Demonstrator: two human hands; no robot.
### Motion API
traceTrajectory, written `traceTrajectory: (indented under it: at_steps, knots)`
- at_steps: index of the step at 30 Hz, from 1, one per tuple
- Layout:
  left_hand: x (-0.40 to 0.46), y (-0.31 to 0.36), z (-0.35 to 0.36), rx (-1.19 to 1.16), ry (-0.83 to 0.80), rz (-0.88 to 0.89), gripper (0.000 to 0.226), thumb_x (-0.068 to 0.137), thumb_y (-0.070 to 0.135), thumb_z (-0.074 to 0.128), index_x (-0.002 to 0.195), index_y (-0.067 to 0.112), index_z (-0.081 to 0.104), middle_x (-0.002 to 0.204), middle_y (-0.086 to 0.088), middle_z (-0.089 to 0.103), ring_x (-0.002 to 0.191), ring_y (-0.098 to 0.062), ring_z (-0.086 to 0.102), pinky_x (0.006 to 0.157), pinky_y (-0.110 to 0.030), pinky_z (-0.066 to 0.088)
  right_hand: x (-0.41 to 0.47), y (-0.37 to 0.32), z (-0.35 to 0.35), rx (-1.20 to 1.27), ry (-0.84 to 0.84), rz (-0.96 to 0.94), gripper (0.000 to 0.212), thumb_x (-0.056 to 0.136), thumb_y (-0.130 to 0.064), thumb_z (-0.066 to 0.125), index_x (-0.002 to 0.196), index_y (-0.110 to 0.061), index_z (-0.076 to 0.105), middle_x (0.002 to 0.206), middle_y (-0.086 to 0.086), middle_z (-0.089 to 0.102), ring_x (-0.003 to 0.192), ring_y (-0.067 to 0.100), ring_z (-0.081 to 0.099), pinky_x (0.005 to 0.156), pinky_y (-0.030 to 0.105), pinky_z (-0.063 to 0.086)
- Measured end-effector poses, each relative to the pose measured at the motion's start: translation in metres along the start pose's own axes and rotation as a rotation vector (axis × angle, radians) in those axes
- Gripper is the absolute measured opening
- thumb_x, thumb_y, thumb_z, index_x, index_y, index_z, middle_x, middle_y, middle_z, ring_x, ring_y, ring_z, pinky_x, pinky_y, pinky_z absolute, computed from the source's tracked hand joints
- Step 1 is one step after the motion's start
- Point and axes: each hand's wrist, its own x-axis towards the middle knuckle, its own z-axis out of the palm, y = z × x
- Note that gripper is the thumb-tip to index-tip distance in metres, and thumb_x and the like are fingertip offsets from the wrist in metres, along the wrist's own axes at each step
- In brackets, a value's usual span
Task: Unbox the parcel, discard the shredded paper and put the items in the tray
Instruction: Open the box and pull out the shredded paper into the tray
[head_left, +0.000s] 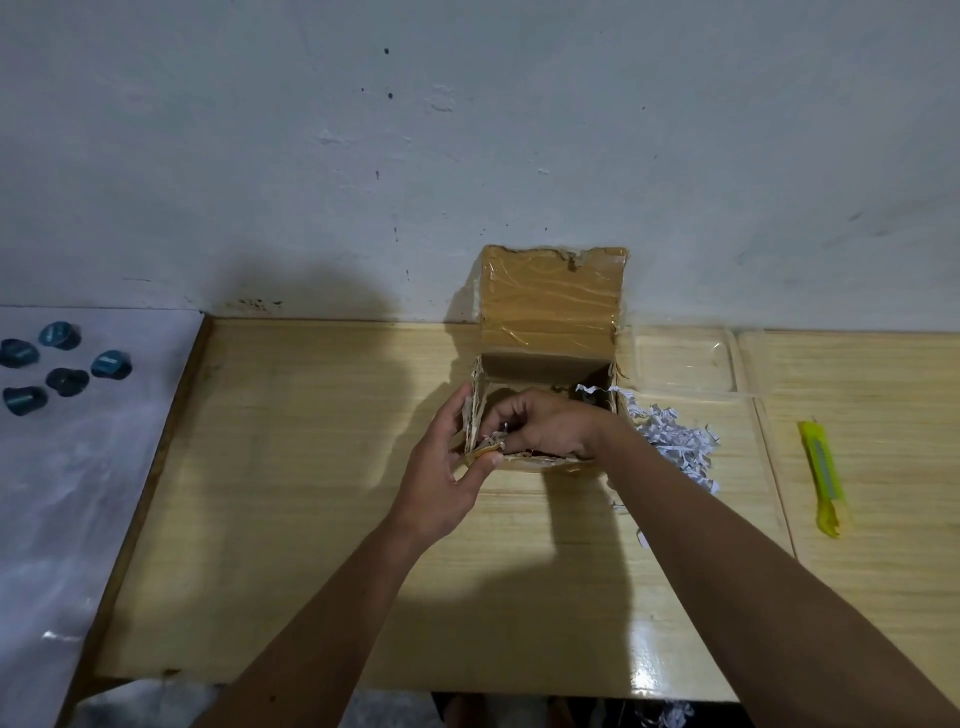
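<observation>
A taped cardboard parcel (551, 306) stands open at the back of the wooden table (322, 519), its lid flap upright against the wall. My left hand (447, 467) grips the box's near left corner, thumb on the rim. My right hand (545, 423) reaches inside the box with curled fingers pinching shredded paper near that corner. A heap of white shredded paper (675, 447) lies on the table just right of the box. A clear plastic tray (685, 364) sits behind that heap. The box's contents are hidden.
A yellow-green box cutter (823, 475) lies on the right of the table. Several dark blue capsules (62, 364) sit on a white surface to the left. More paper shreds (670, 719) lie on the floor below the table's front edge.
</observation>
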Motion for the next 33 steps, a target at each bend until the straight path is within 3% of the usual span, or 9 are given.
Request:
traceTrajectory:
  at_steps: [7, 13, 17, 20, 24, 26, 28, 30, 33]
  knots:
    - [0.001, -0.001, -0.002, -0.008, 0.0, 0.013, 0.086, 0.092, 0.011, 0.077, 0.155, 0.05, 0.033, 0.149, 0.023, 0.054, 0.137, -0.002, 0.054, 0.106, -0.026, 0.051, -0.026, -0.008, -0.019, 0.093, 0.038, 0.042, 0.026, 0.084, 0.001, 0.081, 0.107, 0.007, 0.072, 0.099, 0.026, 0.072, 0.089, 0.026, 0.065, 0.091, 0.04, 0.054]
    - [-0.001, -0.001, -0.003, -0.003, -0.036, 0.005, 0.089, 0.093, 0.008, 0.075, 0.154, 0.054, 0.03, 0.15, 0.037, 0.046, 0.137, 0.005, 0.051, 0.107, -0.02, 0.049, -0.063, -0.006, -0.035, 0.209, 0.301, 0.003, 0.02, 0.086, -0.001, 0.079, 0.104, 0.006, 0.072, 0.106, 0.025, 0.076, 0.097, 0.04, 0.071, 0.095, 0.051, 0.057]
    - [-0.001, -0.001, -0.004, 0.019, -0.061, -0.029, 0.088, 0.094, 0.008, 0.074, 0.158, 0.046, 0.028, 0.149, 0.036, 0.047, 0.134, 0.007, 0.053, 0.109, -0.028, 0.048, -0.085, 0.002, -0.042, 0.273, 0.401, -0.073, 0.018, 0.086, -0.005, 0.081, 0.102, -0.001, 0.074, 0.101, 0.009, 0.08, 0.087, 0.014, 0.074, 0.078, 0.024, 0.058]
    - [-0.002, 0.004, -0.004, 0.033, -0.062, -0.037, 0.087, 0.094, 0.008, 0.074, 0.16, 0.039, 0.027, 0.155, 0.023, 0.047, 0.134, 0.009, 0.052, 0.111, -0.03, 0.047, -0.099, 0.012, -0.047, 0.326, 0.465, -0.121, 0.015, 0.086, -0.003, 0.08, 0.1, -0.002, 0.074, 0.094, 0.007, 0.079, 0.077, 0.011, 0.072, 0.068, 0.021, 0.057]
    - [-0.001, 0.011, -0.003, 0.145, -0.027, 0.027, 0.086, 0.092, 0.004, 0.076, 0.162, 0.025, 0.03, 0.147, 0.032, 0.046, 0.123, 0.024, 0.05, 0.101, -0.005, 0.043, -0.123, 0.034, -0.058, 0.374, 0.549, -0.135, 0.015, 0.086, 0.0, 0.08, 0.099, -0.001, 0.073, 0.09, 0.013, 0.075, 0.08, 0.022, 0.069, 0.076, 0.033, 0.06]
    - [-0.002, 0.015, 0.0, 0.188, -0.003, 0.05, 0.087, 0.091, 0.003, 0.076, 0.162, 0.02, 0.03, 0.151, 0.021, 0.048, 0.127, 0.018, 0.051, 0.1, 0.001, 0.038, -0.133, 0.047, -0.062, 0.389, 0.6, -0.107, 0.017, 0.086, 0.001, 0.079, 0.1, 0.002, 0.072, 0.087, 0.014, 0.074, 0.077, 0.022, 0.067, 0.074, 0.033, 0.059]
    - [-0.005, 0.02, 0.002, 0.192, 0.007, 0.06, 0.086, 0.092, 0.003, 0.075, 0.163, 0.018, 0.029, 0.157, 0.006, 0.047, 0.137, -0.002, 0.052, 0.106, -0.006, 0.04, -0.142, 0.06, -0.063, 0.393, 0.635, -0.069, 0.017, 0.085, 0.001, 0.08, 0.101, 0.003, 0.071, 0.08, 0.008, 0.074, 0.066, 0.018, 0.066, 0.064, 0.026, 0.057]
    - [-0.006, 0.023, 0.005, 0.194, -0.004, 0.061, 0.08, 0.094, 0.005, 0.073, 0.161, 0.02, 0.032, 0.151, -0.003, 0.058, 0.131, -0.017, 0.06, 0.11, -0.029, 0.049, -0.151, 0.072, -0.064, 0.371, 0.672, -0.032, 0.018, 0.085, 0.001, 0.08, 0.101, -0.002, 0.072, 0.073, -0.003, 0.072, 0.059, 0.009, 0.066, 0.058, 0.021, 0.053]
    - [-0.005, 0.023, 0.008, 0.218, 0.003, 0.025, 0.083, 0.094, 0.011, 0.074, 0.163, 0.022, 0.028, 0.146, -0.005, 0.061, 0.129, -0.02, 0.062, 0.11, -0.041, 0.049, -0.16, 0.086, -0.061, 0.296, 0.711, 0.02, 0.026, 0.084, 0.0, 0.081, 0.108, -0.008, 0.073, 0.076, -0.002, 0.066, 0.058, 0.005, 0.064, 0.062, 0.021, 0.051]
